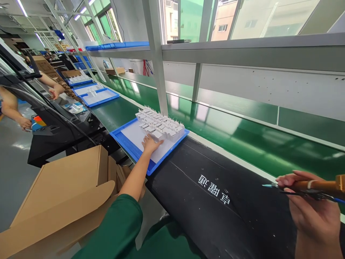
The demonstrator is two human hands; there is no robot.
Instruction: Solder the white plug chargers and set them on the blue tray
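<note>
From the head view, the left hand (pixel 151 144) is at the near edge of rows of white pieces (pixel 161 124), its fingers spread; whether they pinch a piece I cannot tell. The pieces stand on the far side of a blue-rimmed tray (pixel 169 152) on the tabletop (pixel 118 114). At near right, the right hand's (pixel 314 207) fingers pinch a brown-handled tool (pixel 320 185) above a black mat (pixel 194 208), its pale-blue tip pointing left.

Windows (pixel 191 21): partly green-tinted, twelve to one o'clock, buildings (pixel 222 22) outside
Wall (pixel 250 77): white, dark-specked, two o'clock
Metal post (pixel 155 54): pale, upright, twelve o'clock
Green surface (pixel 242 144): long, glossy, three o'clock
Floor (pixel 13 147): grey, shiny, nine o'clock
Ceiling lights (pixel 22 8): lit tubes, ten o'clock
</note>
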